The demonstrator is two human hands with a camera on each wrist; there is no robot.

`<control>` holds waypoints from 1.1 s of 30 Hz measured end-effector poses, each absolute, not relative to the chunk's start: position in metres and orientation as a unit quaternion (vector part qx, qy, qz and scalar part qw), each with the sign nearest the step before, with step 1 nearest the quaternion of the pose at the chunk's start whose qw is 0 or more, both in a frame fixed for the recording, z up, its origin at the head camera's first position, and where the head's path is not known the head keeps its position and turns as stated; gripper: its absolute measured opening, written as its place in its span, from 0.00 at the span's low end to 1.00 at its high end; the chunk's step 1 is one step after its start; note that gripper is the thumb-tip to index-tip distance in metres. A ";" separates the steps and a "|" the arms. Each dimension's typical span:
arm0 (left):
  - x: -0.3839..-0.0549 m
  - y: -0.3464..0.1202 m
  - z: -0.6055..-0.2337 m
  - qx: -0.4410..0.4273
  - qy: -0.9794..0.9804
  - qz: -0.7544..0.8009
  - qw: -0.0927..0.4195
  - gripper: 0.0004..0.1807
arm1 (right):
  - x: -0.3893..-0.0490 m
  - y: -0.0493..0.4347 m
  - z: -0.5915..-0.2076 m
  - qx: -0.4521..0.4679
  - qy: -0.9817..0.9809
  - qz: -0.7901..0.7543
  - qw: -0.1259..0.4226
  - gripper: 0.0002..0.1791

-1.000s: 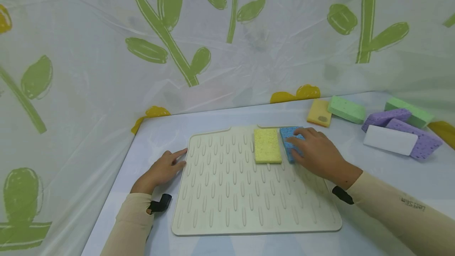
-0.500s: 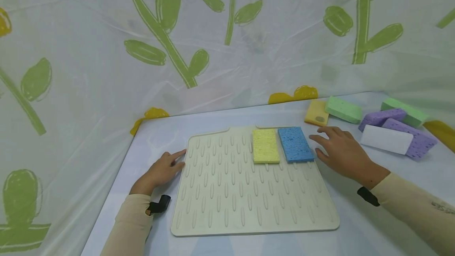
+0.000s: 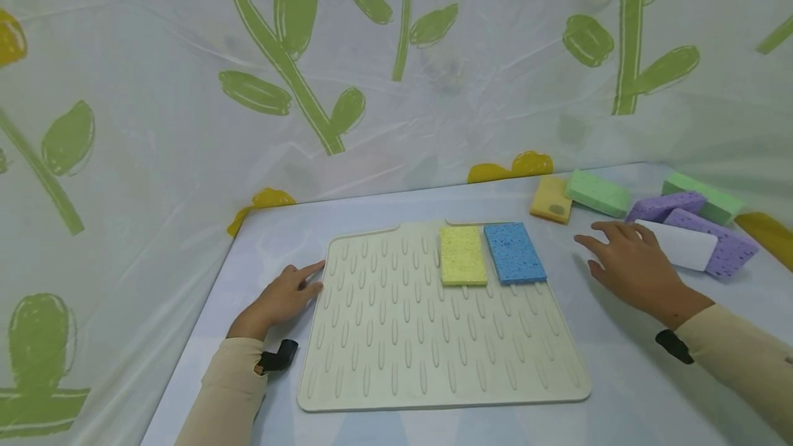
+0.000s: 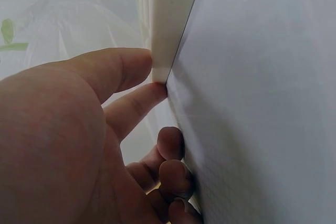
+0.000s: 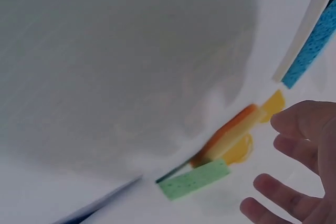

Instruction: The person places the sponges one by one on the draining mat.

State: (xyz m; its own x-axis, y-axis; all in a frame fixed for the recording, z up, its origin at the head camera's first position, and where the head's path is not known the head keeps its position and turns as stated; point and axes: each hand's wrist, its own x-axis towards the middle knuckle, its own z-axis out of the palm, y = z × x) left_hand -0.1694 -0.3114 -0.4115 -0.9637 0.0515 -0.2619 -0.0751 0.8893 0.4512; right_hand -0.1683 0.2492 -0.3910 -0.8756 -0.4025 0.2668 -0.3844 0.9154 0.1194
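Note:
A cream mat (image 3: 434,377) with raised oval ridges lies on the table. Side by side near its far right corner rest a yellow sponge (image 3: 462,257) and a blue sponge (image 3: 515,253). My left hand (image 3: 279,301) touches the mat's left edge with the tips of thumb and index finger; its other fingers are bent, as the left wrist view shows. Over the table right of the mat, my right hand (image 3: 638,270) holds nothing, fingers spread and slightly bent. It overlaps the left end of a white block-shaped sponge (image 3: 688,248) in the head view.
Behind the white sponge lie two purple sponges (image 3: 734,243), overlapping, and a green sponge (image 3: 706,199). A second green sponge (image 3: 597,193) touches an orange-yellow sponge (image 3: 550,199) near the table's far edge. A flower-patterned cloth (image 3: 464,115) hangs behind the table.
My right hand has let go of the blue sponge and moved right, off the mat toward the white sponge. The blue sponge now lies fully visible beside the yellow one. My left hand has stayed put.

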 end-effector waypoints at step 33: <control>-0.172 -0.312 -0.415 -0.010 0.964 0.230 0.130 0.31 | -0.180 0.325 -0.400 0.204 -0.963 -0.154 0.087 0.29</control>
State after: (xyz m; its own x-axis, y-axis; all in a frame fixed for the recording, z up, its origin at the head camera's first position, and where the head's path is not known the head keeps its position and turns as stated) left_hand -0.1724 -0.3125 -0.4149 -0.9658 0.0415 -0.2560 -0.0787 0.8937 0.4418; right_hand -0.1804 0.3251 -0.4002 -0.9017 -0.4196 0.1043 -0.3660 0.8693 0.3323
